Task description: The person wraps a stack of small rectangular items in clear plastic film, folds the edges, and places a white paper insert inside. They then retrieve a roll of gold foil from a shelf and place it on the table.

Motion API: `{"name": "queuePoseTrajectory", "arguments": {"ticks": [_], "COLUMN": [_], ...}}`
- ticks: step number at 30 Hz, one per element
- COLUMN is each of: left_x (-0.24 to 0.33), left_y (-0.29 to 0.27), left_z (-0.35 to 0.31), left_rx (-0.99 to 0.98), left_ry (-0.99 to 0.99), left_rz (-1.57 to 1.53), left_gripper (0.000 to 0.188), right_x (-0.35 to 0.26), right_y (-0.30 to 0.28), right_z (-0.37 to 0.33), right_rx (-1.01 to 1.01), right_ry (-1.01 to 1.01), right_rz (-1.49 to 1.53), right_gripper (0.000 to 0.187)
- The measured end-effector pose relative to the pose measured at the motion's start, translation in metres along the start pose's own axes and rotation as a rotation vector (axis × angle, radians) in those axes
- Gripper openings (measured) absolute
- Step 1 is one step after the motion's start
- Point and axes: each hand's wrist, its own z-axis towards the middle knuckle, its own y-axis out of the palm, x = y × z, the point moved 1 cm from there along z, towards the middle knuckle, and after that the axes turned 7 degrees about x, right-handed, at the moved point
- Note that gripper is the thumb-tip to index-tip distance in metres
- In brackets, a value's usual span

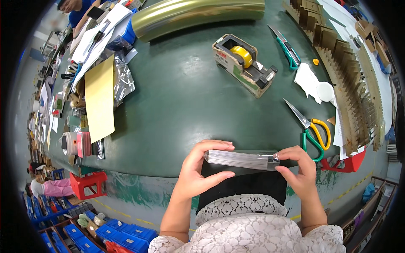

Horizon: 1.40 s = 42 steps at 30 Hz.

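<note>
Between my hands, at the near edge of the green table, is a stack of thin sheets in a clear plastic bag (238, 159), held edge up. My left hand (198, 170) grips its left end, fingers along the far side and thumb at the near side. At the other end my right hand (300, 168) pinches the clear plastic between thumb and fingers. Scissors (310, 124) with one yellow and one green handle lie just beyond my right hand. Farther off stands a tape dispenser (244, 63) with a yellow roll.
A gold roll (198, 17) lies across the far side of the table (168, 92). A green utility knife (287, 48) and a toothed cardboard rack (341, 76) are at the right. Papers and a yellow sheet (100, 99) lie at the left. Another person (78, 14) is at the far left.
</note>
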Motion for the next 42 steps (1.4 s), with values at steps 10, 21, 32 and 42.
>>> {"name": "queuePoseTrajectory", "arguments": {"ticks": [10, 21, 32, 42], "left_x": [0.001, 0.003, 0.003, 0.0], "left_y": [-0.002, -0.002, -0.001, -0.008], "left_z": [0.0, 0.0, 0.002, 0.004], "left_rx": [-0.022, -0.026, 0.025, 0.011], "left_ry": [0.017, 0.004, -0.027, 0.022], "left_rz": [0.026, 0.045, -0.007, 0.029], "left_gripper": [0.054, 0.051, 0.045, 0.047], "right_x": [-0.006, -0.008, -0.003, 0.005], "right_y": [0.008, 0.016, 0.021, 0.022], "right_z": [0.006, 0.012, 0.017, 0.017], "right_rx": [-0.088, -0.154, -0.189, -0.191], "right_ry": [-0.035, -0.042, -0.064, -0.085], "right_rz": [-0.051, -0.024, 0.033, 0.1], "right_gripper": [0.036, 0.045, 0.046, 0.046]}}
